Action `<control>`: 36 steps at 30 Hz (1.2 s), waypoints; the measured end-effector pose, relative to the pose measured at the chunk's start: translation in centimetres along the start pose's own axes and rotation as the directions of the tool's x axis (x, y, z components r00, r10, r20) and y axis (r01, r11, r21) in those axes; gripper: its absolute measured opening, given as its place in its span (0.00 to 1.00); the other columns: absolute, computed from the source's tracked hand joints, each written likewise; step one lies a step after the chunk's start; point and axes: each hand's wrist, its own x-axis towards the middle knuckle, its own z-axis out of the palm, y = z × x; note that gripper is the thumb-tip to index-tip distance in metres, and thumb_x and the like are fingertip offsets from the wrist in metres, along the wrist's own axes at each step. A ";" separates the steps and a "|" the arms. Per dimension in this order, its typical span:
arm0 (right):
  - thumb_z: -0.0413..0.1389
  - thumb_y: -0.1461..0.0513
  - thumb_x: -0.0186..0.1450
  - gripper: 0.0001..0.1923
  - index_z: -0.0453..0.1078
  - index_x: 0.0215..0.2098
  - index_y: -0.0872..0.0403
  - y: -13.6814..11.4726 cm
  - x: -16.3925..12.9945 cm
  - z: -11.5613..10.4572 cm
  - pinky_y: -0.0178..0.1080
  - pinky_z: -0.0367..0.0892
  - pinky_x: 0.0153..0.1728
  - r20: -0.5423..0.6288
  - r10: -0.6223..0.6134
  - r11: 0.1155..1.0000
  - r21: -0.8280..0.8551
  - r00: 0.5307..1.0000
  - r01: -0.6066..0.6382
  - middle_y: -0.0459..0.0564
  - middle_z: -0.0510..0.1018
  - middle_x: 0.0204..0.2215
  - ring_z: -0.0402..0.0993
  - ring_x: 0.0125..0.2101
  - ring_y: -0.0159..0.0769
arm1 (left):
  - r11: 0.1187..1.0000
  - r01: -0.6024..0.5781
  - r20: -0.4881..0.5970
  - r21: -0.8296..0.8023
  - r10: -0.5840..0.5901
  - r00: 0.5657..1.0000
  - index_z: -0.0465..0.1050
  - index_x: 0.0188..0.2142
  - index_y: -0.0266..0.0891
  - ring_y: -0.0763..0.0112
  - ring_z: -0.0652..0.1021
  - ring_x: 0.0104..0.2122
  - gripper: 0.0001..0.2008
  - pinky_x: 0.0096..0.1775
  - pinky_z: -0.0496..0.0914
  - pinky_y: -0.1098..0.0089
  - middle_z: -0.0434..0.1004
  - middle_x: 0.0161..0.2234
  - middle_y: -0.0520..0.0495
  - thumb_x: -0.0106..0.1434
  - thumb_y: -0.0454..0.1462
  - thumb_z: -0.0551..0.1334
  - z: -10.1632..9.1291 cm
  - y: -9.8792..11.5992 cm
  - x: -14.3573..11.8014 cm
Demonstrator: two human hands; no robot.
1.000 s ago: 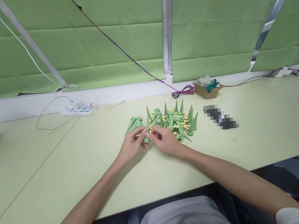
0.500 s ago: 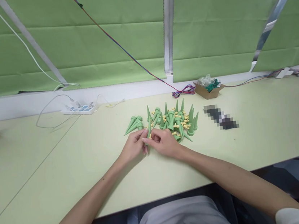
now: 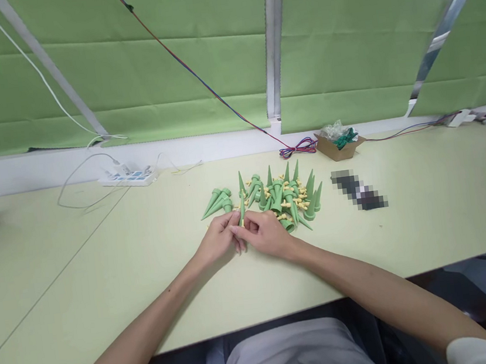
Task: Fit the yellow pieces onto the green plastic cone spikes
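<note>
Mid-tabletop, toward its far edge, the left hand [image 3: 215,243] and right hand [image 3: 266,235] meet, both grips closed on one green cone spike [image 3: 241,207] just beside the spike pile [image 3: 284,196]. It looks light, rigid, smooth plastic; best pinched near its wide base.

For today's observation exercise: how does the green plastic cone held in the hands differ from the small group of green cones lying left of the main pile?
The held green plastic cone is single, gripped by both hands, tip raised. The left-hand green cones lie flat on the table, untouched, tips pointing left. Both share colour and tapered shape.
</note>
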 end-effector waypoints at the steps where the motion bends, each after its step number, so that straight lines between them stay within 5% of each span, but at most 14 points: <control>1: 0.58 0.52 0.68 0.20 0.61 0.23 0.52 0.0 0.0 0.0 0.33 0.58 0.25 0.001 -0.003 1.000 0.000 1.000 0.003 0.39 0.67 0.16 0.61 0.18 0.27 | 1.000 0.001 0.002 -0.001 -0.001 1.000 0.67 0.27 0.39 0.68 0.75 0.16 0.26 0.22 0.70 0.69 0.73 0.17 0.47 0.70 0.56 0.54 0.0 0.0 0.0; 36: 0.59 0.53 0.67 0.21 0.59 0.22 0.52 0.3 0.3 -0.1 0.33 0.56 0.25 0.068 0.035 0.999 -0.020 0.997 -0.034 0.39 0.66 0.16 0.61 0.19 0.27 | 0.999 0.023 0.004 0.032 -0.023 1.000 0.66 0.27 0.39 0.69 0.74 0.16 0.26 0.21 0.70 0.70 0.72 0.16 0.49 0.69 0.58 0.55 -0.2 -0.8 0.1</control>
